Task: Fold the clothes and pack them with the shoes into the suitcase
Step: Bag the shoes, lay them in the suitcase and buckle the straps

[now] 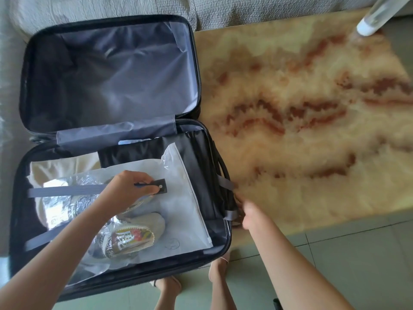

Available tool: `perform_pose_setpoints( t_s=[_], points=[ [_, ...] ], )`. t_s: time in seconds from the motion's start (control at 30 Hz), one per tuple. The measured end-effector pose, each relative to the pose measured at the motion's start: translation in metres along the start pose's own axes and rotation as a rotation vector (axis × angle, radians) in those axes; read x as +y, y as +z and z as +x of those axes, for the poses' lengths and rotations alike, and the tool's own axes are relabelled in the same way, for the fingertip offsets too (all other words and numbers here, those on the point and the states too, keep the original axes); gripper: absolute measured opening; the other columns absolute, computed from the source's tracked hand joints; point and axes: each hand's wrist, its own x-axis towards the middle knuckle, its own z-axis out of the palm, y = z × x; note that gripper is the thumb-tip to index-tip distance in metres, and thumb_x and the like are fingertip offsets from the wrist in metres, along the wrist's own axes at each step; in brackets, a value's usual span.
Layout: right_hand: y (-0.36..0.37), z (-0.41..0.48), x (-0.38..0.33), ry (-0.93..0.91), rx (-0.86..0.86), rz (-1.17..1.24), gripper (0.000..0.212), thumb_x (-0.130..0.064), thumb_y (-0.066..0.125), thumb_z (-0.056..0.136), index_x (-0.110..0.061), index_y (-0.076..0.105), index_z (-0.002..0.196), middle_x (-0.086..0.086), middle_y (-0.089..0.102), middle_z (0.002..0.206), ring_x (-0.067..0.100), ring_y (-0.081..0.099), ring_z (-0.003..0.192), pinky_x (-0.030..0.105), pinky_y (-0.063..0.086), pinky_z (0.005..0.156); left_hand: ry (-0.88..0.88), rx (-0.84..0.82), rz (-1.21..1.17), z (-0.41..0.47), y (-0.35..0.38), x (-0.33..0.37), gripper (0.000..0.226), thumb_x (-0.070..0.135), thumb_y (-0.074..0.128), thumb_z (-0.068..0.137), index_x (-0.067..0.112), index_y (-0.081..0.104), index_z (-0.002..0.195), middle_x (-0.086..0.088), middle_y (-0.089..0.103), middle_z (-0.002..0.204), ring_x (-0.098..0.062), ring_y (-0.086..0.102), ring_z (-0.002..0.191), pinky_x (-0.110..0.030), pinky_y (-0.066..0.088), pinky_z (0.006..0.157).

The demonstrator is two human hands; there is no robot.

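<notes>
Open flat on a cream bench veined with rust-red: a dark hard-shell suitcase, grey-lined lid half farther off, packing half nearer. Packed in the near half: a folded cream garment at left, a folded black garment at far right, and over both a clear-and-white plastic bag holding beige canvas shoes with patterned insoles. Stretched across the bag from the left wall, a grey elastic strap, its black plastic buckle pinched in the left grip, fingers curled round it above the bag. At the suitcase's right rim, just beside short grey strap ends, the right grip, blurred; clenched or released, cannot tell. Below, pale green floor tiles and two feet in light slippers.
</notes>
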Motion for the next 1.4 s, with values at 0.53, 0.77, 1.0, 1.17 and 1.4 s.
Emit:
perform_pose_setpoints(
  t_s=[0.53,0.77,1.0,1.17,1.4],
  points=[
    [-0.029,0.013,-0.029,-0.019,-0.168,0.462,0.046,-0.053,0.038,0.097,-0.014,0.05,0.076,-0.005,0.044,0.039,0.011,0.027,0.025,0.028,0.046,0.064,0.013,0.019,0.002,0.001,0.002,-0.004,0.004,0.018,0.076,0.078,0.019,0.074,0.075,-0.003,0.07,0.072,-0.018,0.059,0.065,-0.025,0.044,0.068],
    [-0.039,0.017,-0.031,-0.232,-0.05,0.282,0.02,-0.03,0.068,0.086,-0.012,0.062,0.082,-0.002,0.064,0.06,0.007,0.053,0.041,0.018,0.047,0.049,0.017,0.029,0.022,0.0,0.003,-0.004,0.002,0.018,0.076,0.078,0.019,0.074,0.077,-0.002,0.069,0.07,-0.017,0.058,0.063,-0.025,0.043,0.066],
    [-0.053,0.007,-0.036,-0.573,0.059,0.182,0.026,-0.034,0.076,0.078,-0.017,0.071,0.097,0.008,0.068,0.117,0.027,0.056,0.119,0.042,0.035,0.11,0.01,0.019,0.011,0.001,0.002,-0.004,0.003,0.019,0.076,0.078,0.017,0.074,0.077,-0.003,0.069,0.069,-0.019,0.058,0.064,-0.026,0.044,0.066],
    [-0.042,-0.048,-0.044,-0.894,0.066,0.231,0.022,-0.016,0.07,0.085,0.004,0.068,0.092,0.015,0.072,0.1,0.026,0.066,0.104,0.037,0.046,0.101,0.019,0.013,0.008,-0.002,-0.002,-0.004,0.004,0.02,0.075,0.08,0.018,0.074,0.076,-0.006,0.07,0.071,-0.02,0.061,0.064,-0.026,0.046,0.066],
    [0.021,-0.122,-0.051,-1.224,-0.1,-0.025,0.018,-0.014,0.056,0.095,-0.008,0.047,0.081,0.009,0.075,0.082,0.022,0.072,0.085,0.026,0.052,0.082,-0.004,0.003,-0.106,-0.008,-0.017,-0.009,0.009,0.015,0.073,0.082,0.019,0.073,0.073,0.0,0.069,0.064,-0.006,0.06,0.057,-0.015,0.044,0.059]
  ],
)
